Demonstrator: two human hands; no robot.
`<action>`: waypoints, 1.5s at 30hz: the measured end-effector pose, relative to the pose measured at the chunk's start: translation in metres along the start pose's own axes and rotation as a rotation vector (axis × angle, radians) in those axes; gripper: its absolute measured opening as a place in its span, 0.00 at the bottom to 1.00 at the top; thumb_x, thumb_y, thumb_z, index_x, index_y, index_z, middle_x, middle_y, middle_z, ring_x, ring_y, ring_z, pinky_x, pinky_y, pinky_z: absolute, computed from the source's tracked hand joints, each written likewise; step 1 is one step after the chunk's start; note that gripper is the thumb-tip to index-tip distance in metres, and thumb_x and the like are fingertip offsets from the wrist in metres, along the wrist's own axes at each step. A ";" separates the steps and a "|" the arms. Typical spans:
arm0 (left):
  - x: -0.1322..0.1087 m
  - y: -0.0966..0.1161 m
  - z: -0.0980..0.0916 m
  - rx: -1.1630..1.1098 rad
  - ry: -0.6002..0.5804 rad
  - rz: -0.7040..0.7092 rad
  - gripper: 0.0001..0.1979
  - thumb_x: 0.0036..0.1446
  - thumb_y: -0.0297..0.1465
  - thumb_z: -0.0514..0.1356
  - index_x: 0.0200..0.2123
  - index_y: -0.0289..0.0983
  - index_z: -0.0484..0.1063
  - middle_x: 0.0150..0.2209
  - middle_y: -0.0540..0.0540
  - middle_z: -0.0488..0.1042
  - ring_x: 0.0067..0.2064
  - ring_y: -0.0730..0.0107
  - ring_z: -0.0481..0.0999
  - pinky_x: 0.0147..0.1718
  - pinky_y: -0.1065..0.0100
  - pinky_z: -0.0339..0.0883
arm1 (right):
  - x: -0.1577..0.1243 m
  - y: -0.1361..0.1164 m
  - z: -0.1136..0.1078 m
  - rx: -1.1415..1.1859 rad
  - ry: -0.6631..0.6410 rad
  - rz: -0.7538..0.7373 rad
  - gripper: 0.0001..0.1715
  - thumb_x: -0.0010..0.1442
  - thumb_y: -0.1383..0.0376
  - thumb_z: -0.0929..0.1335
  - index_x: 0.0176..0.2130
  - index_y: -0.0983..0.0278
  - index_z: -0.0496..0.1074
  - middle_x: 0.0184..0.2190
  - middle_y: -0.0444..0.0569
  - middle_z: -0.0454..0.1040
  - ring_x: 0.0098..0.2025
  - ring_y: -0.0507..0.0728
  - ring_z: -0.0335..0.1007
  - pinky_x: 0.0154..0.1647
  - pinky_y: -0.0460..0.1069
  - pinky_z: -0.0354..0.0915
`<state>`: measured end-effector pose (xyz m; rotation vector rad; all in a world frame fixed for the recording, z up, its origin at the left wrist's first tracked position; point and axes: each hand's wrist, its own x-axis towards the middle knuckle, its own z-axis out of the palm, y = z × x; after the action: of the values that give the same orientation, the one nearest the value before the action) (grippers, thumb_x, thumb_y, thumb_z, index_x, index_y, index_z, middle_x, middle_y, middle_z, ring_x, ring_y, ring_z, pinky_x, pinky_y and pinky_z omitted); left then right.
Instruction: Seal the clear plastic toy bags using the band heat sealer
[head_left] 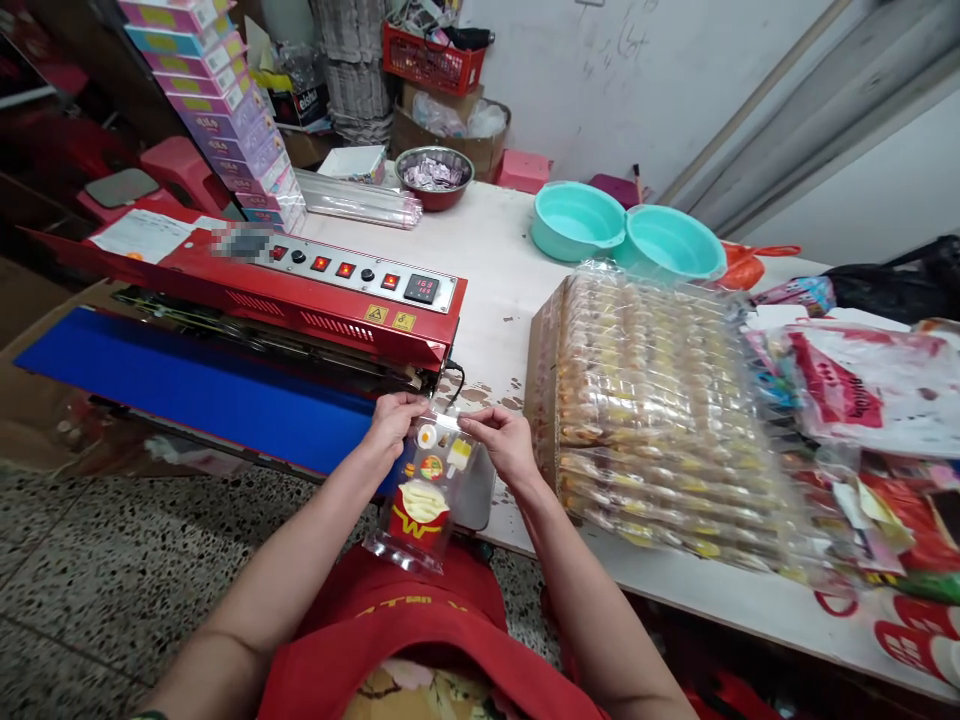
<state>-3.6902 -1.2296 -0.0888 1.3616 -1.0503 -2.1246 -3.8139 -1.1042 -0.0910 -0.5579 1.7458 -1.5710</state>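
I hold a small clear plastic pouch (421, 495) with a red fries-box toy and small colourful pieces inside. My left hand (391, 418) pinches its top left corner, and my right hand (504, 440) pinches the top right edge. The pouch's top sits just in front of the right end of a red band sealer machine (300, 290), near the end of its blue conveyor belt (187, 385). Both hands are closed on the bag.
A large clear bag of stacked packed pouches (660, 420) stands right of my hands on the white table (495, 260). Two teal basins (622, 230), a metal bowl (433, 175), stacked pink boxes (225, 100) and loose plastic bags (862, 390) lie around.
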 end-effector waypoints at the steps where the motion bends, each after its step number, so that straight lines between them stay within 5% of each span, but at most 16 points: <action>1: 0.002 0.001 0.000 -0.012 0.019 0.010 0.12 0.38 0.29 0.70 0.25 0.32 0.71 0.21 0.45 0.75 0.20 0.72 0.72 0.18 0.74 0.63 | 0.003 0.000 0.003 0.003 0.010 -0.005 0.17 0.38 0.55 0.79 0.25 0.63 0.77 0.28 0.49 0.80 0.29 0.56 0.73 0.33 0.52 0.69; 9: 0.005 0.002 -0.027 -0.004 -0.014 -0.051 0.22 0.39 0.31 0.72 0.37 0.34 0.69 0.29 0.44 0.78 0.24 0.70 0.77 0.22 0.72 0.70 | 0.045 0.007 0.019 0.076 0.039 0.079 0.25 0.32 0.56 0.80 0.28 0.63 0.71 0.20 0.44 0.76 0.23 0.54 0.71 0.26 0.48 0.64; 15: 0.011 0.006 -0.035 -0.106 0.150 0.063 0.21 0.36 0.25 0.70 0.36 0.33 0.68 0.28 0.43 0.78 0.25 0.67 0.77 0.24 0.70 0.71 | 0.060 0.011 0.047 0.172 0.094 0.079 0.29 0.35 0.54 0.78 0.33 0.61 0.65 0.24 0.42 0.74 0.25 0.53 0.70 0.26 0.48 0.65; 19: 0.019 0.018 -0.061 -0.124 0.314 0.170 0.15 0.36 0.23 0.67 0.30 0.34 0.67 0.25 0.51 0.73 0.25 0.75 0.73 0.28 0.71 0.70 | 0.023 0.006 0.050 0.025 0.175 -0.127 0.24 0.47 0.53 0.74 0.38 0.60 0.65 0.34 0.45 0.74 0.35 0.54 0.71 0.37 0.50 0.70; 21: 0.027 0.024 -0.086 -0.039 0.525 0.279 0.15 0.36 0.23 0.66 0.30 0.35 0.66 0.25 0.52 0.72 0.25 0.74 0.72 0.30 0.68 0.71 | -0.008 0.002 0.038 -0.113 0.109 -0.194 0.20 0.51 0.54 0.72 0.39 0.60 0.67 0.37 0.47 0.73 0.38 0.55 0.71 0.39 0.50 0.70; 24: 0.035 0.029 -0.116 0.275 0.776 0.496 0.20 0.40 0.25 0.67 0.38 0.36 0.66 0.35 0.48 0.76 0.36 0.64 0.75 0.41 0.55 0.72 | -0.061 -0.001 0.001 -0.274 0.011 -0.266 0.14 0.56 0.56 0.70 0.40 0.59 0.70 0.39 0.49 0.73 0.39 0.56 0.72 0.39 0.51 0.71; 26: 0.026 0.025 -0.114 0.595 0.938 0.759 0.24 0.45 0.32 0.68 0.46 0.40 0.66 0.48 0.45 0.74 0.49 0.54 0.72 0.51 0.44 0.65 | -0.095 -0.003 -0.035 -0.412 0.039 -0.360 0.12 0.58 0.58 0.70 0.42 0.57 0.71 0.40 0.50 0.74 0.40 0.57 0.72 0.42 0.53 0.71; 27: 0.018 0.020 -0.105 0.718 0.953 0.888 0.25 0.47 0.35 0.68 0.49 0.42 0.65 0.52 0.44 0.73 0.52 0.51 0.70 0.54 0.42 0.62 | -0.111 -0.005 -0.056 -0.493 0.085 -0.419 0.12 0.59 0.59 0.70 0.44 0.57 0.71 0.40 0.50 0.75 0.41 0.58 0.72 0.44 0.55 0.71; 29: -0.006 0.004 -0.069 0.856 0.780 1.102 0.22 0.52 0.37 0.65 0.50 0.41 0.66 0.53 0.43 0.72 0.55 0.50 0.68 0.55 0.43 0.61 | -0.138 -0.009 -0.101 -0.653 0.236 -0.536 0.16 0.57 0.61 0.71 0.47 0.56 0.71 0.41 0.51 0.75 0.44 0.61 0.72 0.46 0.58 0.70; 33: -0.052 -0.040 0.038 1.003 -0.103 1.260 0.14 0.60 0.32 0.58 0.49 0.39 0.69 0.51 0.41 0.72 0.53 0.58 0.71 0.56 0.54 0.63 | -0.163 -0.026 -0.180 -0.880 0.474 -0.687 0.22 0.56 0.63 0.72 0.50 0.56 0.68 0.43 0.53 0.75 0.46 0.63 0.71 0.48 0.60 0.68; 36: -0.068 -0.060 0.105 1.133 -0.499 1.255 0.22 0.60 0.25 0.55 0.57 0.45 0.67 0.58 0.41 0.66 0.59 0.58 0.65 0.57 0.55 0.63 | -0.153 -0.040 -0.214 -0.996 0.454 -0.678 0.21 0.59 0.59 0.71 0.51 0.56 0.69 0.46 0.54 0.74 0.50 0.63 0.69 0.52 0.61 0.66; 40: -0.071 -0.060 0.151 1.348 -0.613 1.233 0.22 0.57 0.22 0.56 0.51 0.50 0.72 0.65 0.45 0.59 0.65 0.54 0.57 0.58 0.49 0.61 | -0.115 -0.051 -0.231 -1.176 0.133 -0.576 0.24 0.57 0.48 0.70 0.48 0.57 0.74 0.58 0.56 0.66 0.61 0.67 0.58 0.60 0.63 0.59; 45: -0.070 -0.041 0.167 1.493 -0.492 1.246 0.08 0.55 0.25 0.61 0.35 0.44 0.76 0.62 0.44 0.63 0.65 0.48 0.56 0.58 0.44 0.56 | -0.086 -0.060 -0.243 -1.352 -0.051 -0.495 0.26 0.54 0.43 0.70 0.43 0.58 0.77 0.62 0.55 0.64 0.66 0.73 0.51 0.63 0.68 0.51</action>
<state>-3.8065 -1.0932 -0.0390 0.1023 -2.8498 -0.4892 -3.9471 -0.8892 -0.0124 -1.7149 2.5793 -0.3568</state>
